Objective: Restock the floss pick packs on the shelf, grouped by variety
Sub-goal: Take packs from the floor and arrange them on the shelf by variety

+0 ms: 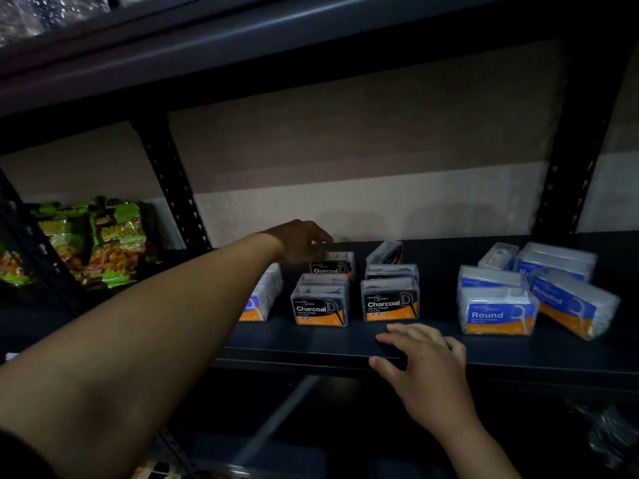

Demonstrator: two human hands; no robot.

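Fingers (408, 331) of the right hand (425, 364) are lying spread and flat on the shelf (294, 340) lip, just in front of the right front Charcoal pack (390, 300), holding nothing. Left of that pack, the left forearm is passing low over a blue-labelled pack (262, 295), whose label is too hidden to read. A dropping elbow could be tipping it over or nudging it off the edge. Right of the right front Charcoal pack, one Round pack (570, 302) is leaning tilted against its neighbours and looks liable to slide. Behind and left of the right front Charcoal pack, the left hand (301, 242) is curling its fingers round the rear Charcoal pack (333, 266). Shoving it forward would be risking a domino through the packs standing ahead of it.
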